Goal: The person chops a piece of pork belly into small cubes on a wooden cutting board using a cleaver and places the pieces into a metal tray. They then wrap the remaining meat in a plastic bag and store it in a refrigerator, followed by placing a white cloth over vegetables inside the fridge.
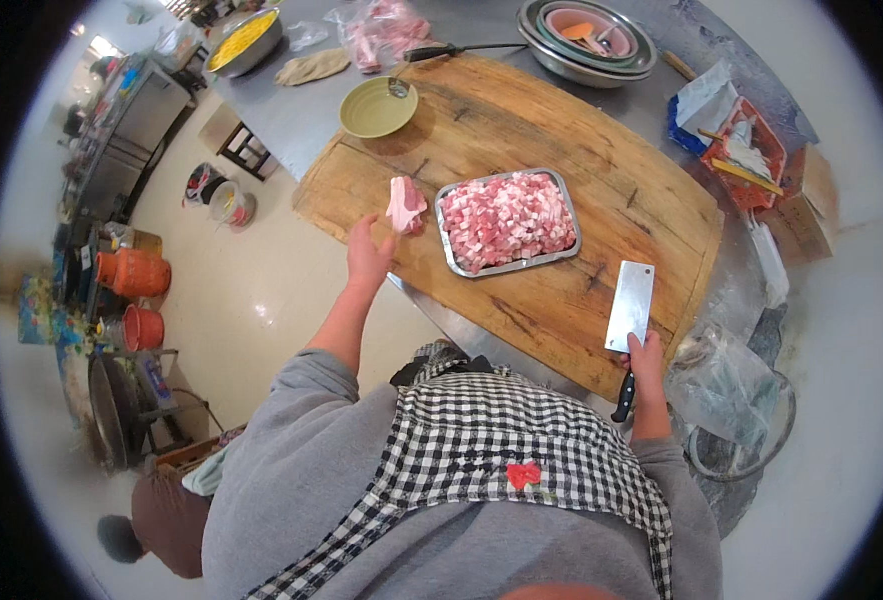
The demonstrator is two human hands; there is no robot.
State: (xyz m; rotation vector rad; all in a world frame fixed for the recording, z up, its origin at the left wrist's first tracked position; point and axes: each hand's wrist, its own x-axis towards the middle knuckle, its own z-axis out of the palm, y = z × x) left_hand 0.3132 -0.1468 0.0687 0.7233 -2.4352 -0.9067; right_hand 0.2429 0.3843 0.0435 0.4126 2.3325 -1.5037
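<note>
My right hand (pixel 645 356) grips a cleaver by its black handle, near the right front edge of a big wooden chopping board (pixel 621 142). The broad steel blade of the cleaver (pixel 630 304) lies flat over the board and points away from me. At the board's left front edge, my left hand (pixel 370 251) has its fingers apart and nothing in it. Just beyond its fingertips lies a piece of raw pork (pixel 407 204). To the right of that piece, a metal tray (pixel 479 271) is heaped with diced pork (pixel 507 219).
A shallow green bowl (pixel 378 107) sits on the board's far left. Behind stand nested basins (pixel 587 75), a sharpening steel (pixel 456 50) and bagged meat (pixel 385 34). A red basket (pixel 775 161) is at right, above a plastic bag (pixel 723 382). An orange gas cylinder (pixel 133 273) stands left.
</note>
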